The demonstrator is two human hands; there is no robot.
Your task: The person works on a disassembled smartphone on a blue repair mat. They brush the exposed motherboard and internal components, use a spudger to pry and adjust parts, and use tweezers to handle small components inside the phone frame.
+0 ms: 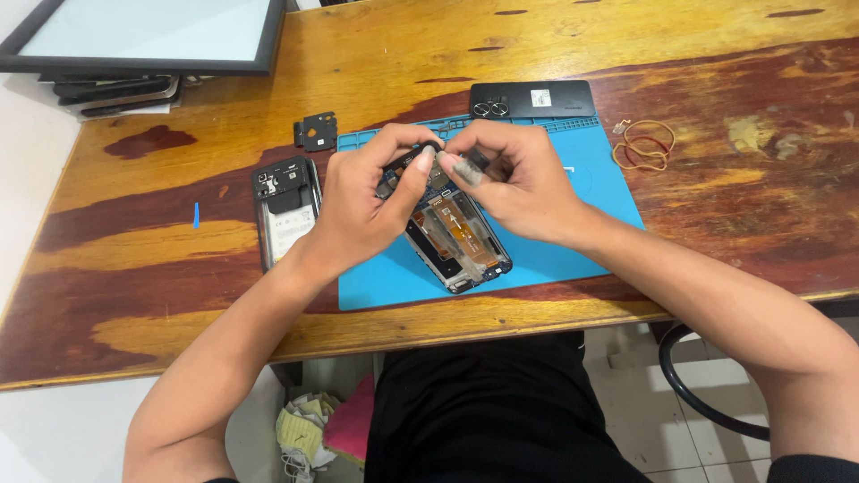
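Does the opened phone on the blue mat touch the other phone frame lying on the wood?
Apart. The head view shows the left hand and bare mat between opened phone and phone frame.

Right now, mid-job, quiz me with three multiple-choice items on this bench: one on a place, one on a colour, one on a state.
1. Where do the rubber bands lie?
A. on the bare wood right of the mat
B. on the mat
C. on the framed screen

2. What colour is the work mat?
A. green
B. blue
C. grey

3. In what state is the phone under the left hand and right hand?
A. closed, back on
B. opened, insides showing
C. wrapped in a box

Answers: 1 A, they sit on wood past the mat's right edge. 2 B, the mat is plainly blue. 3 B, its flex cable and frame show, and a black back cover lies apart.
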